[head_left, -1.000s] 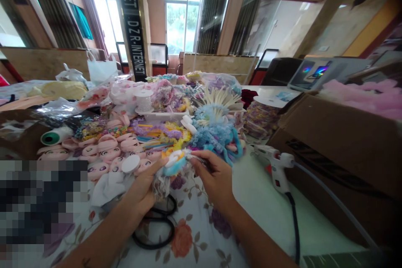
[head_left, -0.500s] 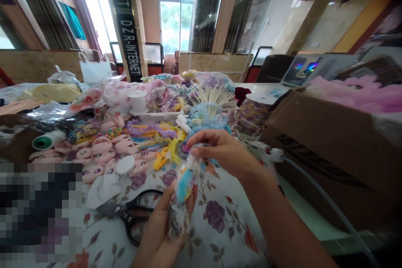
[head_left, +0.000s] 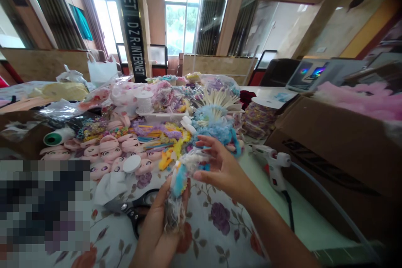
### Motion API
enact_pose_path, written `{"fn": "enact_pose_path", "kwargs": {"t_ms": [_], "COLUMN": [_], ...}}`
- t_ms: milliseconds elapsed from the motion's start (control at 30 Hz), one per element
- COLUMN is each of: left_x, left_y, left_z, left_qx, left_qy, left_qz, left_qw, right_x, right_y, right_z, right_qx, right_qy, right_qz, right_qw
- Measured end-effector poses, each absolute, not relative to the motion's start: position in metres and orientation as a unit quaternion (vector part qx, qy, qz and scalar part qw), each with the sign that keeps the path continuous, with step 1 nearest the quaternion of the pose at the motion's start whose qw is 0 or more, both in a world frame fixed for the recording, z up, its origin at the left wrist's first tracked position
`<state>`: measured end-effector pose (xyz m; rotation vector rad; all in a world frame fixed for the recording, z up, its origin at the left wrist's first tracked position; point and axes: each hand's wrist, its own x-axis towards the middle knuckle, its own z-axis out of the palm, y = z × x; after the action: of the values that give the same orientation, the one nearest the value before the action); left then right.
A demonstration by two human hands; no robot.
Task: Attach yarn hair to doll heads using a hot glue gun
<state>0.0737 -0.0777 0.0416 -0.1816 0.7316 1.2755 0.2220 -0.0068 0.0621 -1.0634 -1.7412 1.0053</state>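
My left hand [head_left: 165, 217] is closed around a small blue-and-white fluffy piece [head_left: 179, 180], which has yellow trim and pale loose strands hanging at its lower end. Whitish fluff spreads from its upper end. Beside that fluff, my right hand [head_left: 220, 167] is open, thumb and fingers apart; whether a fingertip touches the strands I cannot tell. Black-handled scissors [head_left: 132, 209] lie left of my left hand, next to a crumpled white scrap [head_left: 111, 184]. Beyond my hands sits a light-blue fluffy bundle [head_left: 212, 119] with cream stalks standing up from it.
Several doll-face pieces [head_left: 109, 155] and a white disc [head_left: 132, 163] lie at the left. A glue gun [head_left: 274, 167] with a cord rests at the right, before a large cardboard box [head_left: 323, 150]. Spools, yarn and plastic bags crowd the far side of the flowered tablecloth [head_left: 216, 234].
My right hand has opened from a pinch at the fluff's top and drawn slightly down and right. My left hand keeps hold of the fluffy piece. The view has shifted a little.
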Motion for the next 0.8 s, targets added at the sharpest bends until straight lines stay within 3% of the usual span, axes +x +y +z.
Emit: {"fn": "enact_pose_path", "kwargs": {"t_ms": [167, 333, 467, 633, 800], "left_x": [0.075, 0.069, 0.071, 0.072, 0.06], "left_y": [-0.071, -0.071, -0.072, -0.068, -0.062], "left_z": [0.036, 0.034, 0.033, 0.029, 0.029], "left_qx": [-0.088, -0.032, 0.037, 0.123, 0.129], "left_qy": [0.33, 0.341, 0.393, 0.422, 0.429], "left_qz": [0.649, 0.643, 0.69, 0.748, 0.746], "left_qw": [0.68, 0.685, 0.607, 0.497, 0.493], "right_x": [0.205, 0.192, 0.189, 0.189, 0.205], "right_y": [-0.022, -0.025, -0.027, -0.027, -0.026], "right_z": [0.046, 0.041, 0.038, 0.038, 0.044], "right_qx": [-0.439, -0.393, -0.357, -0.352, -0.358], "right_qy": [-0.682, -0.616, -0.535, -0.456, -0.471], "right_qz": [0.411, 0.501, 0.595, 0.668, 0.684], "right_qw": [0.416, 0.464, 0.482, 0.472, 0.427]}}
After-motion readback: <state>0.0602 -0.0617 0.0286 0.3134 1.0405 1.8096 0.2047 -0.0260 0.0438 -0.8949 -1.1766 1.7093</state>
